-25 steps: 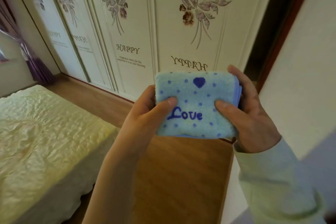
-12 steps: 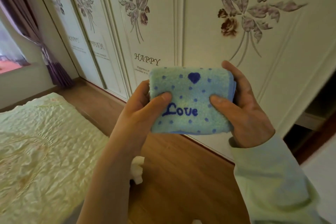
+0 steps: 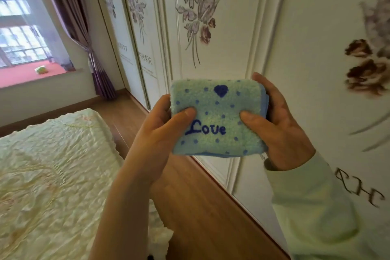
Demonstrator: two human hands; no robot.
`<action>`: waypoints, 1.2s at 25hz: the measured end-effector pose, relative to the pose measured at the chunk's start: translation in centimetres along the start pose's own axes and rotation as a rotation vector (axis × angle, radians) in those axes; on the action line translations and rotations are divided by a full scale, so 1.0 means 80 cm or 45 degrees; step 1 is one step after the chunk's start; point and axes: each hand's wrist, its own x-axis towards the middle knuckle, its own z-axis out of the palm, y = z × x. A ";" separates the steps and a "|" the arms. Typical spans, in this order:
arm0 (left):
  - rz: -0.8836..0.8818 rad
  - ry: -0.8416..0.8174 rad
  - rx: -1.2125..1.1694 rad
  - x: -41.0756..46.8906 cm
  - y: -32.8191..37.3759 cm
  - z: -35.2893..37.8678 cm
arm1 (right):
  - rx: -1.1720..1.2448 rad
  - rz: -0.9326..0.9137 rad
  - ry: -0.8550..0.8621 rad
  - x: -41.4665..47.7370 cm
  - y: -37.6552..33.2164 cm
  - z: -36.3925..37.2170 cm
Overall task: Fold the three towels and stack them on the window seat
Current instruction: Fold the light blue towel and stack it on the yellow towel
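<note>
We grip one fluffy, rectangular folded towel (image 3: 217, 118), left hand (image 3: 160, 131), right hand (image 3: 280, 131), fingers closed on its edges, one green bundle (image 3: 41, 69) on red seat (image 3: 25, 76).

Single head-worn view; looks forward and slightly down, close on both hands at centre frame; wardrobe doors (image 3: 211, 27) near on the right; bed (image 3: 52, 175) lower left; window seat (image 3: 27, 75) far left.
</note>
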 end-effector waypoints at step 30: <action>0.080 0.637 0.197 0.864 -0.133 -0.570 | 0.258 0.081 -0.501 1.023 0.506 0.299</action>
